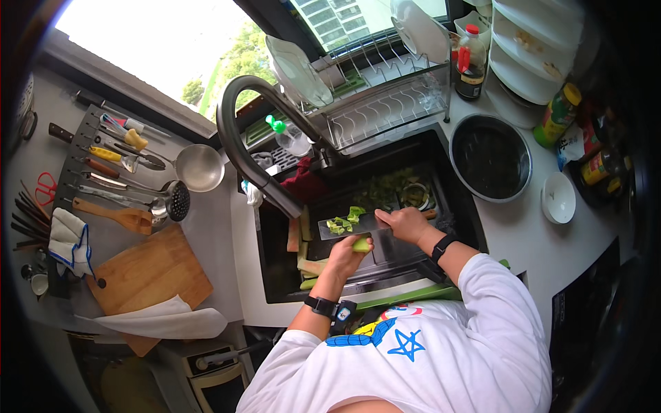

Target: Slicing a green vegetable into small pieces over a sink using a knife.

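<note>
My right hand [409, 225] grips a broad-bladed kitchen knife [373, 221] by its handle, the wooden end showing past my fist. Curled green peelings [341, 223] lie on the flat of the blade. Just below the blade, my left hand [343, 259] holds a pale green piece of rind [362, 244]. Both hands are over a black sink [467, 227]. At the sink's left side lie several pale green and pinkish rind strips [312, 266], which look like watermelon rind. More green scraps [379, 190] are at the back, near a round drain strainer [416, 194].
A dark gooseneck faucet [225, 116] arches over the sink's left part. Behind stands a wire dish rack [387, 138] with plates. To the right are a round metal basin [526, 173], a white bowl [559, 197] and bottles. A wooden cutting board [155, 266] and hanging utensils are left.
</note>
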Available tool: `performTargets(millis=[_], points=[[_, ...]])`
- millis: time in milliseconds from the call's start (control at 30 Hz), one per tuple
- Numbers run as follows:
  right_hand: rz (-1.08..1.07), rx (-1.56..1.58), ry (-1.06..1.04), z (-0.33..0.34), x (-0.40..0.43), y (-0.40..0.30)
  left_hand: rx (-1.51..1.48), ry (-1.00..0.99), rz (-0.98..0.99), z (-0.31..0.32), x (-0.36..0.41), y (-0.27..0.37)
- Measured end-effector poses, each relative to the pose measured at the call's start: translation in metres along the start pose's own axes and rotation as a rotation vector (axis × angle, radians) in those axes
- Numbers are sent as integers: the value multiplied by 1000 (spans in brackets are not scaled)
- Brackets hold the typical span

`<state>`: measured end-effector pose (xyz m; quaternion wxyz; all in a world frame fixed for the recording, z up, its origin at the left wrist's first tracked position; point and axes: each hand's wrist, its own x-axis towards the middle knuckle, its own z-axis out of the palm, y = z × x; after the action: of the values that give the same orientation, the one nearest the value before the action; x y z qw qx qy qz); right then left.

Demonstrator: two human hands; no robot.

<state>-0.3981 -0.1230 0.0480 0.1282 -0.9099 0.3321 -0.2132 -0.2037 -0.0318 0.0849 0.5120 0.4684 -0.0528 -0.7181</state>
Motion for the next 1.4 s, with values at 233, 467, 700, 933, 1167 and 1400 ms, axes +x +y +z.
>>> performTargets(millis=[233,467,700,933,1167,1400], points=[[386,-21,-183,15,-9,43,118,-122,52,14,-14,4],[314,243,15,-11,4,8,213,-41,57,9,-7,4],[65,225,58,-18,15,-19,229,-16,25,14,-6,-1],[92,114,37,-6,6,-7,160,-18,-33,14,-6,0],[194,136,-117,-3,2,5,104,-8,-58,7,-3,-5],[239,140,-148,14,-11,38,5,-7,-51,9,-12,-2]])
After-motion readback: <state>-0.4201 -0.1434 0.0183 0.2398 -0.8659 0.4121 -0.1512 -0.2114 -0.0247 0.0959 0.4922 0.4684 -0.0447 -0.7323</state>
